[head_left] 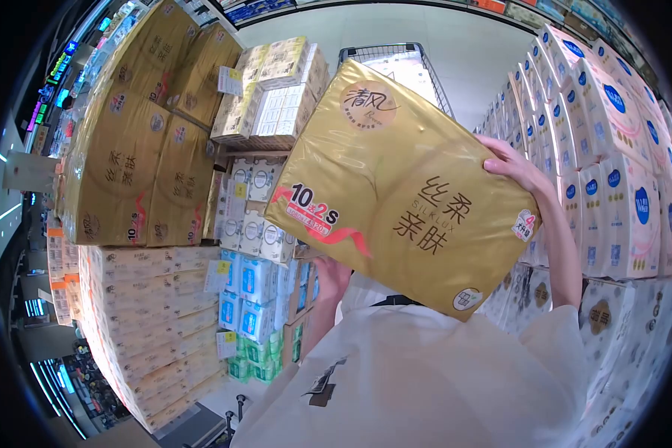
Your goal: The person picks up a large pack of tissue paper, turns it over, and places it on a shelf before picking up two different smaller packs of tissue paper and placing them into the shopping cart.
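Main blocker on my feed: gold pack (403, 187), tilted, filling the middle and hiding what's behind it. My right hand (514, 164) is clamped on its upper right edge, so that edge is taken. Left hand (333, 278) is by its lower edge; blue packs (251, 287) just beside on the left look tight. Left side walled off by a gold stack (123, 168), right side by white packs (612, 194); can't judge the right hand's clearance there. Ahead: shopping cart (381, 52), bare floor (485, 56) on its right, and beyond.
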Demonstrator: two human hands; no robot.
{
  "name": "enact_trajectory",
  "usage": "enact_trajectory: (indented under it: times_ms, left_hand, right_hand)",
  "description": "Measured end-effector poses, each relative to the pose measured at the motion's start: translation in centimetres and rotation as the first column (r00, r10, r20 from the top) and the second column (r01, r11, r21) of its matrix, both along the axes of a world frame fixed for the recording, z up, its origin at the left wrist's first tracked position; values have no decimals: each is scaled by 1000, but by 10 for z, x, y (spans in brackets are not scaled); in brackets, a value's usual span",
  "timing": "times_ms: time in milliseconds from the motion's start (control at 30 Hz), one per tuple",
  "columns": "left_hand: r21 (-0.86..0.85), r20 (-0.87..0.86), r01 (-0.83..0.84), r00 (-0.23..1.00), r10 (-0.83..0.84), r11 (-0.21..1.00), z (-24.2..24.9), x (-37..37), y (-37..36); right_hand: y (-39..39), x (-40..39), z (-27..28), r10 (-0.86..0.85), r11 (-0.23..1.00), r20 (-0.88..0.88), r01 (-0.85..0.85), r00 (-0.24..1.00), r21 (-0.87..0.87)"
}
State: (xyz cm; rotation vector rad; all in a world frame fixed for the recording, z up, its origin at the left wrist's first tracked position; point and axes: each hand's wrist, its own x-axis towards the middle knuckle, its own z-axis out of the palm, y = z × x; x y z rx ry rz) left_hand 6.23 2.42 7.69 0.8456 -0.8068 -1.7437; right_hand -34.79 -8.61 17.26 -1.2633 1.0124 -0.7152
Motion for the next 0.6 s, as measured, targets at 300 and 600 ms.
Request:
enact_trajectory:
  times_ms: [300,600]
  left_hand:
    - [-198,209,-455,846,491,868,72,108,-111]
    - [-97,635,107,772,-21,989,157,125,-163]
  right_hand:
    - [-16,31,34,87,990,-108,-98,990,-101]
    - [-59,105,43,180,967,-154,-203,972,-154]
